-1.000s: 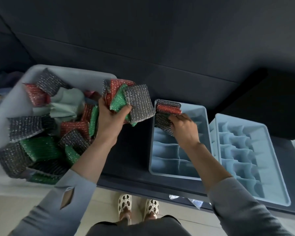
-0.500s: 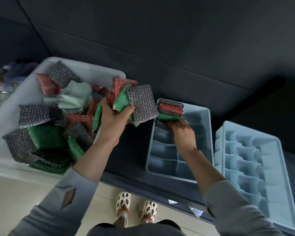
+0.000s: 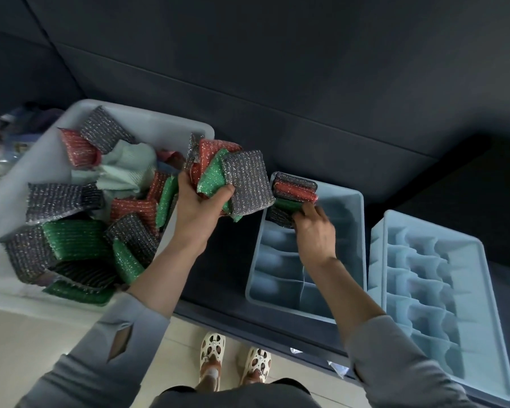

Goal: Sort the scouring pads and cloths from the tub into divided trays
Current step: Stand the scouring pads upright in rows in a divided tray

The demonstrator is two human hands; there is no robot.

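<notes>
head view: left hand [image 3: 202,206] grips a fanned bunch of scouring pads [image 3: 233,178] between the tub [image 3: 147,125] at nine o'clock and the near tray [image 3: 352,201]. right hand [image 3: 314,228] has fingertips curled on a green pad [image 3: 286,205] wedged in that tray's far-left slots, beside red and grey ones. step in hand looks like seating; next, another pad from the bunch. the second tray [image 3: 480,251], at three o'clock, holds nothing.
</notes>
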